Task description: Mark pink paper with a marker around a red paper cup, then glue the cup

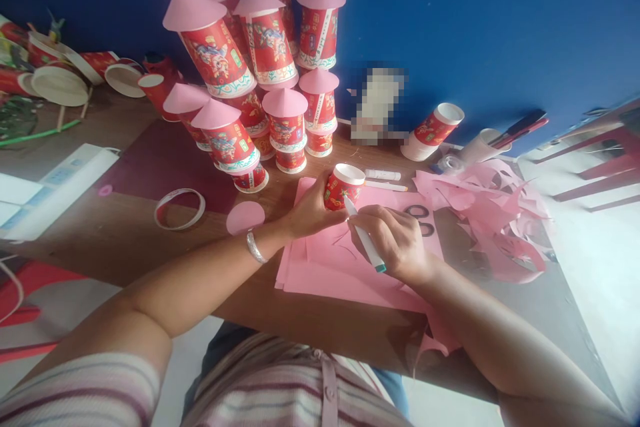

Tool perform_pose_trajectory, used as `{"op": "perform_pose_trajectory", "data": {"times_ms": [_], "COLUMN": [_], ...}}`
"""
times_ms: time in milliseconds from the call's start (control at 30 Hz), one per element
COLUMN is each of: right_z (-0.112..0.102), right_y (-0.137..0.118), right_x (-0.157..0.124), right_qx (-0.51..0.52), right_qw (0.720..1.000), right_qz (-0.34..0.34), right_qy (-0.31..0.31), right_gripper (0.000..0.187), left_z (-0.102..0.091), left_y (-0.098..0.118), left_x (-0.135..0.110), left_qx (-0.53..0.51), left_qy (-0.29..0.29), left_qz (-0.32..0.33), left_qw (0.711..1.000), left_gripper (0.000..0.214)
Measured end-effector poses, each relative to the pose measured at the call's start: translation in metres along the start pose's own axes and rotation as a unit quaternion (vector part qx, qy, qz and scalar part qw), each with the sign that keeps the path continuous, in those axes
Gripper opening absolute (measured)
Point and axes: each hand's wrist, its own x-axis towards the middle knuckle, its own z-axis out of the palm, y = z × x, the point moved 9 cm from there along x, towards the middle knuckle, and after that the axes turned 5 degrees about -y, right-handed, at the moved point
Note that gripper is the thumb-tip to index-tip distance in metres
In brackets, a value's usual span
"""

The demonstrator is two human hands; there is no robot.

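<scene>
My left hand (311, 208) is wrapped round a red patterned paper cup (343, 187) that stands upside down on a stack of pink paper sheets (325, 267). My right hand (393, 240) grips a white pen with a green end (365, 240), its tip touching the paper right beside the cup's rim. A curved pen line shows on the pink sheet below the cup. A silver bracelet (255, 247) sits on my left wrist.
Several red cups with pink cone lids (260, 60) are stacked behind. A pink paper disc (245, 217), a tape ring (179, 208), scissors (420, 219), pink paper scraps (490, 213), a lying cup (434, 127), and two white markers (383, 175) lie around. Paper plates (60, 83) sit far left.
</scene>
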Motion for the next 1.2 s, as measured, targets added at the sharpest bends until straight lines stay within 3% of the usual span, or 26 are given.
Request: {"op": "perform_pose_trajectory", "data": {"times_ms": [867, 1200], "right_z": [-0.0023, 0.0017], "right_y": [-0.0011, -0.0089], "right_x": [0.0021, -0.0007], "right_qx": [-0.015, -0.018], "right_qw": [1.000, 0.999], "right_qz": [0.006, -0.022], "right_qy": [-0.005, -0.015], "right_gripper": [0.017, 0.018], "left_z": [-0.0029, -0.0009], "left_y": [-0.0024, 0.0047], "left_x": [0.0026, -0.0002], "left_qx": [-0.029, 0.026], "left_qy": [0.022, 0.015], "left_qz": [-0.012, 0.014], "left_qw": [0.999, 0.999], "left_gripper": [0.064, 0.068]}}
